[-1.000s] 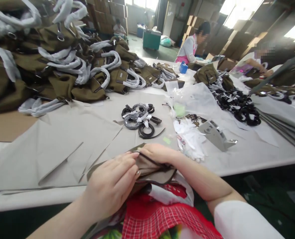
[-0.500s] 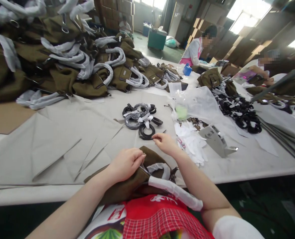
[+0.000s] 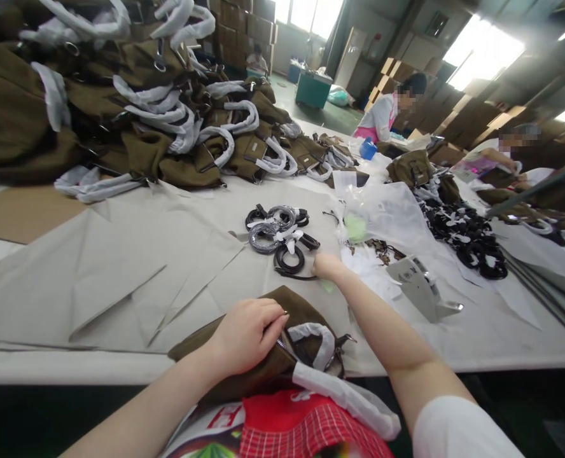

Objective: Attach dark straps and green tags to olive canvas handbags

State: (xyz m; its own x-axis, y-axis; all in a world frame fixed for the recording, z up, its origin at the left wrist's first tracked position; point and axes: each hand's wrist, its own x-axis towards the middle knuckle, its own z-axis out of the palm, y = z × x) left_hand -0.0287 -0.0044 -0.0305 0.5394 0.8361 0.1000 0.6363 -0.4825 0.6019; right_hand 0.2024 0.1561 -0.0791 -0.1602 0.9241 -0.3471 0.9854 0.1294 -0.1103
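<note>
An olive-brown handbag [image 3: 294, 305] lies at the table's front edge against my apron. My left hand [image 3: 251, 334] is closed on its top edge beside the metal zip [image 3: 286, 346]. One wrapped white handle [image 3: 347, 397] hangs toward me, and a second stands up on the bag. Beyond the bag, several coiled black straps [image 3: 289, 261] with white ties lie in a cluster. My right hand [image 3: 329, 266] is closed at the loose end of the nearest coil, its fingertips mostly hidden. A small pale green patch shows under that hand.
Olive bags [image 3: 182, 168] with wrapped handles are heaped at the left and back. White tags [image 3: 366, 270], a metal dispenser-like stand [image 3: 425, 289] and a clear plastic bag [image 3: 387, 207] lie to the right, before a pile of black straps [image 3: 473, 238]. Two people work across the table.
My right hand has shifted slightly right and nearer, and the coil's loose end stretches out further toward it. My left hand stays on the bag. The camera view has shifted a little.
</note>
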